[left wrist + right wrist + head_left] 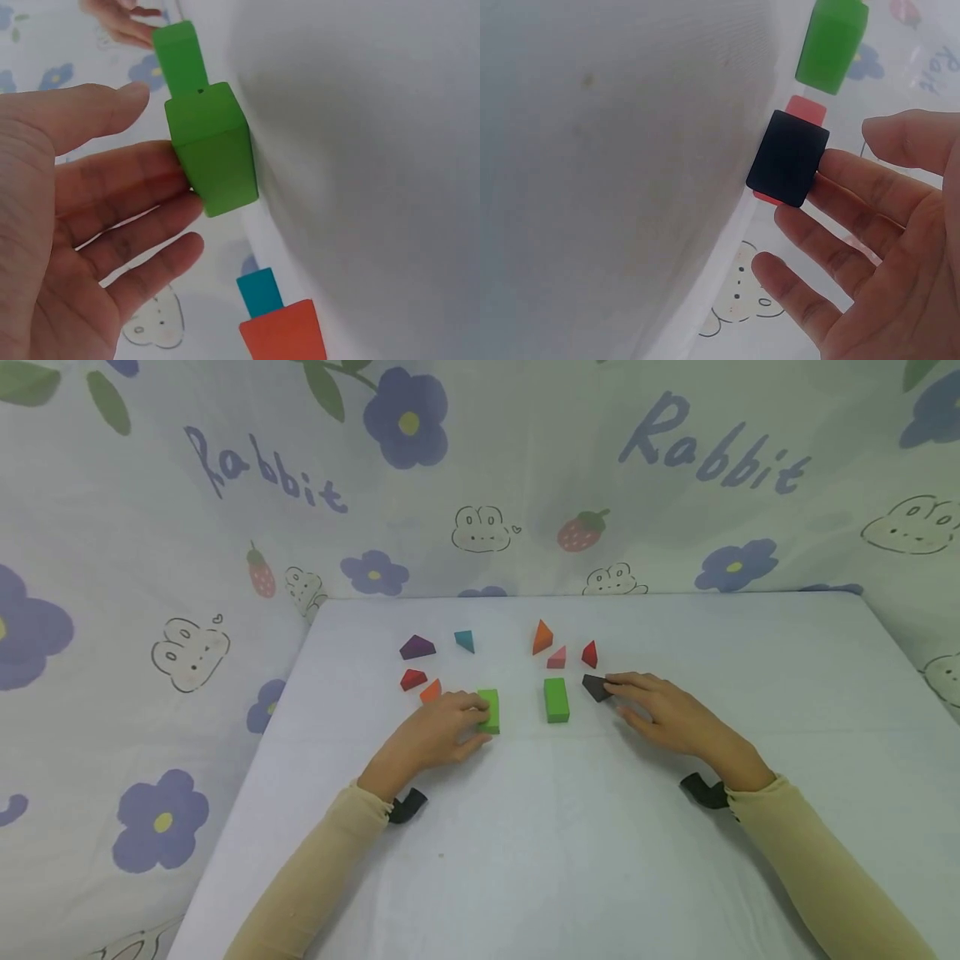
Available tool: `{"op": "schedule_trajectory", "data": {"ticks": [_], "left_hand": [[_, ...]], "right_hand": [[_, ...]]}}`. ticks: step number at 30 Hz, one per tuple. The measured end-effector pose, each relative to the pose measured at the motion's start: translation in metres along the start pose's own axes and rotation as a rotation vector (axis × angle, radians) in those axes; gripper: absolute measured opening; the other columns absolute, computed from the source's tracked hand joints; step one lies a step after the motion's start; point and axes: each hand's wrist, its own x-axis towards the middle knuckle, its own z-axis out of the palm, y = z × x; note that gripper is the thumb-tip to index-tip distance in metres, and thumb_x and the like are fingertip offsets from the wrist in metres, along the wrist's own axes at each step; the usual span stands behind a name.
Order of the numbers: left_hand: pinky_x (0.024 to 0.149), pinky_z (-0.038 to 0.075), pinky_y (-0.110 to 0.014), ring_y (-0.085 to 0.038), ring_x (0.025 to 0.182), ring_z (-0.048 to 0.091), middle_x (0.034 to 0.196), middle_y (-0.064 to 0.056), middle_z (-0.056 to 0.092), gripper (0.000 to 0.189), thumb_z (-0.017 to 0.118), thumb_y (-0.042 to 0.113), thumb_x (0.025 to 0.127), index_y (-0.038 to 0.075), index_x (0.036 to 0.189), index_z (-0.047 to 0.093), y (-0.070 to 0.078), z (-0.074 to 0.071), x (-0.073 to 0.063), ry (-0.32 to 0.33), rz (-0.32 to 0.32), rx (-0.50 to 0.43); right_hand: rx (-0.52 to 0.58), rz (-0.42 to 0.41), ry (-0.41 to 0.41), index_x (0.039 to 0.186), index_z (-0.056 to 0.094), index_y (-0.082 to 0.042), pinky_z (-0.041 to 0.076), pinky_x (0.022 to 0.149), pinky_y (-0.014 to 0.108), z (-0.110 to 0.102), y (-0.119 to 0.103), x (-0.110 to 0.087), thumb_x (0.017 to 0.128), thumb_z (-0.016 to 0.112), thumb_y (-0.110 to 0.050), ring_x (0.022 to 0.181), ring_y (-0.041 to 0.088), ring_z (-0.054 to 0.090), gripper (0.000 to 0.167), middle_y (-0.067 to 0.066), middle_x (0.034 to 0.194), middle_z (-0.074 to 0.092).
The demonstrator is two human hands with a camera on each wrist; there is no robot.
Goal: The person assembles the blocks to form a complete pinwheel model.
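Observation:
My left hand (448, 728) is at the left green block (491, 712). In the left wrist view its fingertips meet the side of that green block (214, 154), while the thumb stands apart from it. My right hand (663, 712) reaches to a black block (597, 687) on the right. Seen from the right wrist, its fingers are loosely extended, with the index fingertip right at the edge of the black block (788, 159) and the thumb held away. Between the hands stands a second green block (557, 701).
Behind the left hand lie orange (431, 691), red (413, 679), purple (417, 647) and teal (466, 640) blocks. Farther right are another orange block (542, 638), a pink block (557, 657) and a red block (590, 654). A printed cloth (525, 477) hangs behind the white table (525, 852).

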Motion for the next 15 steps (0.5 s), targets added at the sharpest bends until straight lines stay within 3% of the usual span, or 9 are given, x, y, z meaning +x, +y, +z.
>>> {"op": "schedule_trajectory", "data": {"ticks": [8,15], "left_hand": [[0.097,0.053,-0.034,-0.022,0.108,0.064,0.116,-0.004,0.069,0.031,0.075,0.026,0.087,0.007,0.112,0.074,0.007,-0.004,0.000,-0.027,0.021,0.032],[0.095,0.054,-0.031,-0.019,0.102,0.064,0.109,-0.004,0.070,0.027,0.077,0.021,0.086,0.008,0.109,0.075,0.012,-0.006,0.001,-0.068,0.042,-0.001]], "right_hand": [[-0.001,-0.015,0.010,0.133,0.058,0.000,0.044,0.106,0.054,0.002,0.002,-0.001,0.095,0.063,-0.014,0.130,0.033,0.050,0.041,0.014,0.143,0.052],[-0.003,-0.015,0.008,0.134,0.058,0.000,0.044,0.106,0.054,0.002,0.002,-0.001,0.095,0.063,-0.015,0.131,0.033,0.049,0.042,0.014,0.143,0.052]]}}
